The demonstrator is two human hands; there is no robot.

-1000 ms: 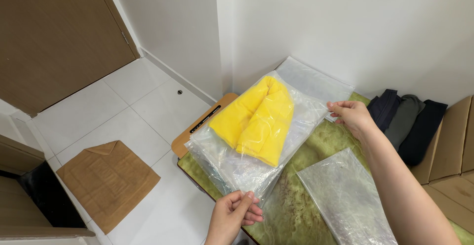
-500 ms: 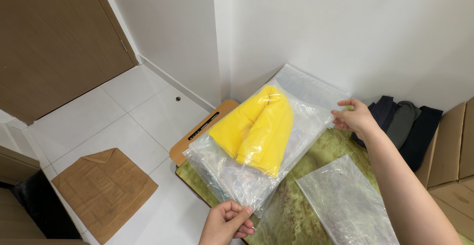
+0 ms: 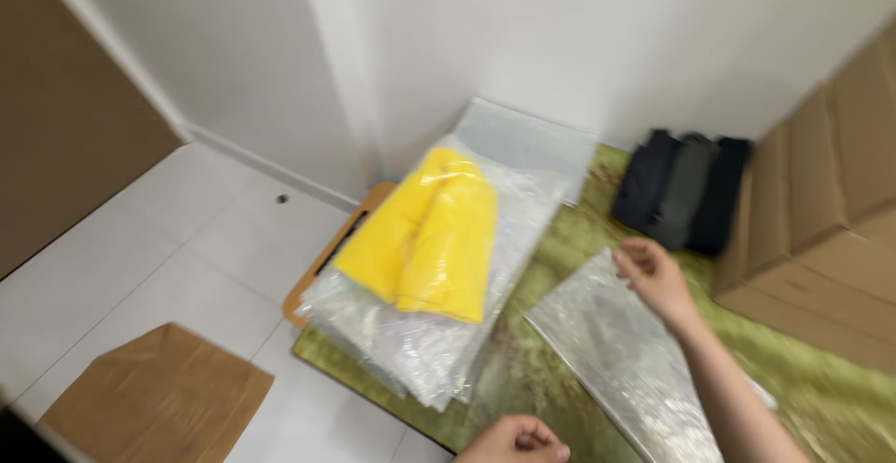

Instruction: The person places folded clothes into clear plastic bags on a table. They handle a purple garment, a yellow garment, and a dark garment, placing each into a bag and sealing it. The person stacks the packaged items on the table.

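A folded yellow garment point(image 3: 429, 239) lies inside a clear plastic bag point(image 3: 504, 192) on a stack of similar bags at the left end of a green cloth point(image 3: 560, 239). My right hand point(image 3: 653, 276) hovers with fingers loosely apart over a second, empty clear bag point(image 3: 616, 360) lying flat on the cloth; it holds nothing I can see. My left hand point(image 3: 518, 440) shows at the bottom edge, fingers curled into a fist, just off the bagged garment's near corner.
Dark folded garments point(image 3: 681, 188) lie by the wall. Cardboard boxes point(image 3: 821, 211) stand at the right. A wooden board point(image 3: 331, 258) pokes out under the bags. Brown cardboard point(image 3: 159, 398) lies on the white tile floor; a brown door point(image 3: 65, 127) is at left.
Both hands have let go of the bag with the yellow garment, which now rests on the stack. My right hand has moved down to the empty bag.
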